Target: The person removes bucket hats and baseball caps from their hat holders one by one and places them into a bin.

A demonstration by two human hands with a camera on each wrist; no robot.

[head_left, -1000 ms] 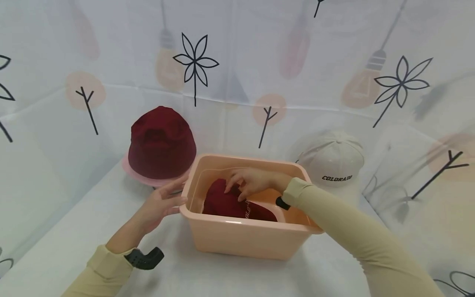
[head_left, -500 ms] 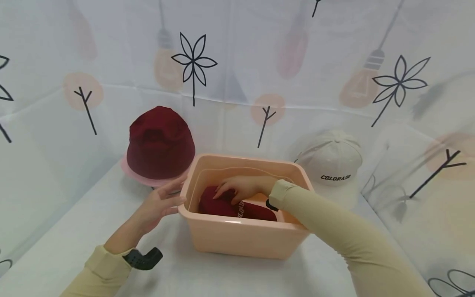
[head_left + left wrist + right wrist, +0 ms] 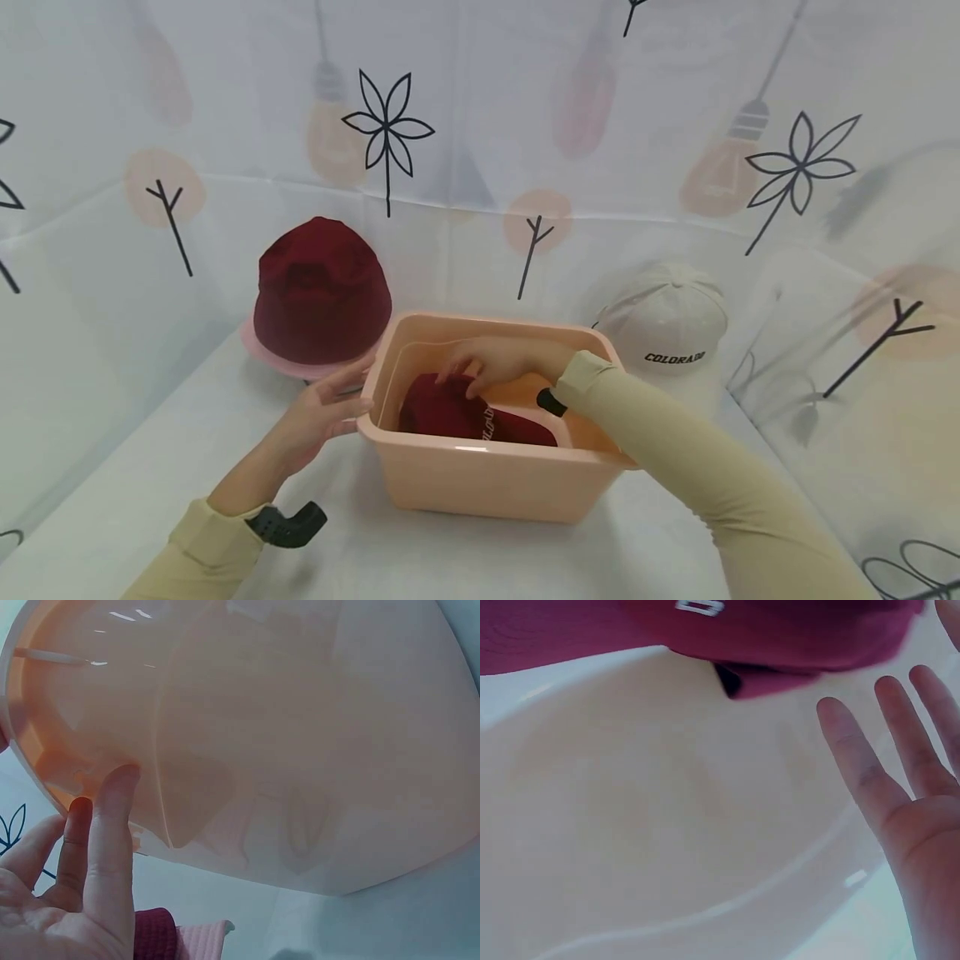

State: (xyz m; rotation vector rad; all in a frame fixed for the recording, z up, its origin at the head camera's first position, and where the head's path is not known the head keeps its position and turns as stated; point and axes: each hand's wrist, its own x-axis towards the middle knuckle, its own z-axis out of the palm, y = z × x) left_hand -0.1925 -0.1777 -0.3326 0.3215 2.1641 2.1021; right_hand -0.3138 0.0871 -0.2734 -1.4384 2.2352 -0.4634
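A white-covered surface (image 3: 420, 562) bears a peach tub (image 3: 480, 482), maroon-and-pink headwear (image 3: 322, 304) and a white cap (image 3: 663, 321) lettered "COLORADO".

Soft light casts faint shadows and puts glints on the tub (image 3: 487, 485); the right wrist view is blurry.

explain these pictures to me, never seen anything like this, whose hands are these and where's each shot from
No machine here: a person works bare-handed. The wide picture looks down from a camera on the head; the two close ones come from the wrists. A peach tub, a dark red hat above a pink brim, and a white cap sit on the white surface. The left hand touches the tub's rim. The right hand reaches inside, over a dark red cap, fingers spread and not plainly holding it.
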